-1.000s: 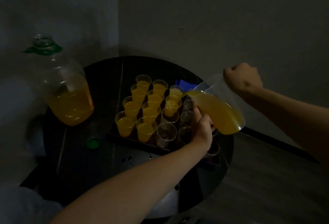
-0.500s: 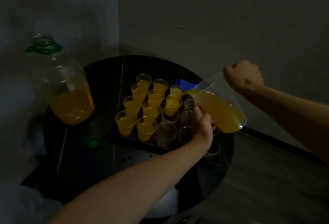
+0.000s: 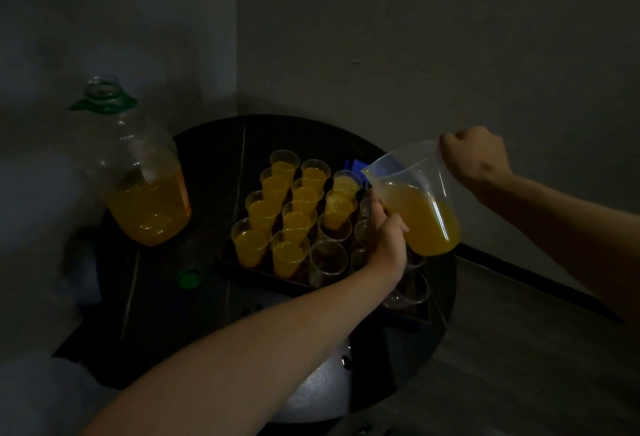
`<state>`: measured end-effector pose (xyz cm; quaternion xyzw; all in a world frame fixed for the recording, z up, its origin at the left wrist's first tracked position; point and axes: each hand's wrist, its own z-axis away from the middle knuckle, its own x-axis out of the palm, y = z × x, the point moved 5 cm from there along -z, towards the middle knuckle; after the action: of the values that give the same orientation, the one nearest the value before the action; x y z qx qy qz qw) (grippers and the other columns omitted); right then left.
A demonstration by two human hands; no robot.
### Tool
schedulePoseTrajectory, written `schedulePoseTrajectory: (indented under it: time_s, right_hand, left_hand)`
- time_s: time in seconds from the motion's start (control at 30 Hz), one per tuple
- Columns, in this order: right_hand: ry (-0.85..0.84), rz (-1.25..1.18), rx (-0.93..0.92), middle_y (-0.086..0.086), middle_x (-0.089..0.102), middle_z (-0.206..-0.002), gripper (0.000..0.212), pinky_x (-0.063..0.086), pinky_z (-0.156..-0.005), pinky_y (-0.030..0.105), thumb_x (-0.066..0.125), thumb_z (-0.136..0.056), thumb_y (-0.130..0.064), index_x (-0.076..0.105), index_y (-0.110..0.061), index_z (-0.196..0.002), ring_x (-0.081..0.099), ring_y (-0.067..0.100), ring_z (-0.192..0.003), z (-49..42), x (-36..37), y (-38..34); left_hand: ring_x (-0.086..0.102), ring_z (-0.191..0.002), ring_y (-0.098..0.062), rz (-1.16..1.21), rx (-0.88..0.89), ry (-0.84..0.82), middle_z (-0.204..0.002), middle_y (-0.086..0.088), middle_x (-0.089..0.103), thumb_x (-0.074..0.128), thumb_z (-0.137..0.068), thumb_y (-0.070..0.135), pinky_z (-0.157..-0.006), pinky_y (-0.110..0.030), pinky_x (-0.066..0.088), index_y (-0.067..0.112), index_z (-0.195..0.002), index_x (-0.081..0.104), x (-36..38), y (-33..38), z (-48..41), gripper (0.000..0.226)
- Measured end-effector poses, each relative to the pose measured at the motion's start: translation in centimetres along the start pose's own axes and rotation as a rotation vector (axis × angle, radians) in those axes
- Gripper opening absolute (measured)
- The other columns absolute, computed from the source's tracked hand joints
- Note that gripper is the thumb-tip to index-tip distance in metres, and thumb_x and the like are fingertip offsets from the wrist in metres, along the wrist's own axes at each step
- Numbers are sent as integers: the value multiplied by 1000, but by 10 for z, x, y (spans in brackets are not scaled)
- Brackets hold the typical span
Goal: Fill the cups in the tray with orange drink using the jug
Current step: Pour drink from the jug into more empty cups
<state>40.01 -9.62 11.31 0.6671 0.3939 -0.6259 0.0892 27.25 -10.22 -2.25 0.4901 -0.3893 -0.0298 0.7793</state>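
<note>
Cups [image 3: 289, 252] of clear plastic stand in close rows in a dark tray [image 3: 242, 267] on a round black table [image 3: 207, 300] set into the corner of a dim room. The two left columns are full of orange drink, and so are the two far cups of the third column [image 3: 341, 207]. The nearer cups of that column [image 3: 327, 259] and those farther right look empty, several of them hidden behind the arm. The right hand [image 3: 474, 158] is closed in a fist at the back of the translucent jug [image 3: 420, 200], where its handle would be, and holds the jug in the air over the right side of the tray. The jug is tilted with its spout towards the left, just above and beside the far cups of the third column, and the orange drink lies pooled in its lower half. The left hand [image 3: 386, 238] reaches across the tray from the near side, thumb raised and fingers curled, touching the lower wall of the jug; whether it grips a cup behind it I cannot tell. On the left of the table stands a large clear bottle [image 3: 145, 193] with a green collar at its open neck, roughly a third full of the same drink. A green cap [image 3: 189, 278] lies on the table between bottle and tray, and a blue object [image 3: 353, 163] shows beyond the far cups
</note>
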Motion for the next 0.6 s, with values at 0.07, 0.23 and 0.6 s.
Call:
schedulePoseTrajectory:
  time_s: [0.07, 0.23, 0.6]
  right_hand:
    - [-5, 3, -6, 15, 51, -67, 42, 36, -67, 31, 41, -99, -25, 52, -4, -65, 46, 27, -61, 5, -1, -2]
    - [-50, -17, -46, 13, 51, -69, 41, 36, -58, 29, 41, -101, -25, 55, -4, -69, 47, 24, -61, 14, -4, -6]
    - [-62, -12, -67, 12, 52, -68, 42, 36, -56, 29, 42, -102, -26, 55, -3, -69, 47, 22, -59, 35, -4, -9]
  left_hand:
    - [40, -138, -35, -2, -10, 2, -156, -13, 34, 44, -67, 16, -114, -60, 35, 36, -159, 16, -1, 1, 4, 99]
    - [42, -137, -32, 14, 14, 7, -152, -10, 38, 45, -71, 12, -114, -59, 36, 36, -158, 20, -4, 0, 15, 93]
    - [44, -134, -31, 32, 14, 33, -151, -8, 40, 47, -75, 12, -112, -59, 38, 43, -155, 23, -10, -9, 43, 90]
